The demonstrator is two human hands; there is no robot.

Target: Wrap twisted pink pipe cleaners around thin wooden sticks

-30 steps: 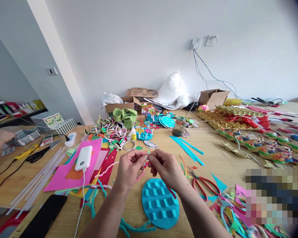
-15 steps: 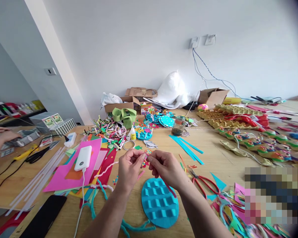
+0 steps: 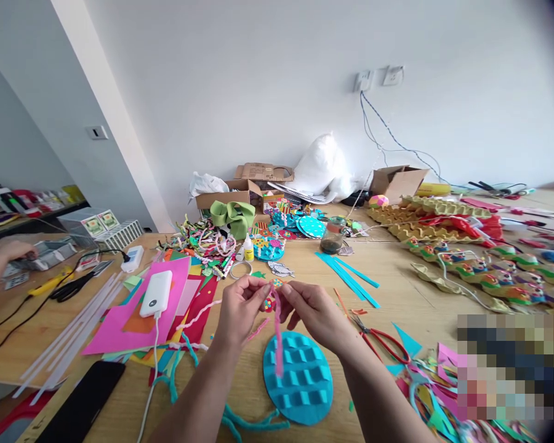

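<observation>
A narrow pink strip (image 3: 278,344) hangs down from between my two hands. The fingers of my left hand (image 3: 244,307) and my right hand (image 3: 307,307) are pinched close together around its top end. Below it on the table lies a blue oval paper piece (image 3: 298,394) with rows of raised folded tabs; the strip's lower end hangs in front of it. Just beyond my fingertips is a small patterned red piece (image 3: 269,302), partly hidden. Left of the oval, teal fuzzy stems (image 3: 253,424) curve over the table, and a short pink piece (image 3: 259,329) lies beside my left hand.
Red-handled pliers (image 3: 388,344) and paper scraps (image 3: 443,418) lie to the right. Blue strips (image 3: 348,280) and a glass jar (image 3: 333,237) stand farther back. At left are coloured sheets (image 3: 120,326), a white power bank (image 3: 157,292), a phone (image 3: 83,403) and another person's hand (image 3: 16,251).
The pink strip has swung from beneath my right hand to hang straight down between both hands. My fingers stay pinched in nearly the same place.
</observation>
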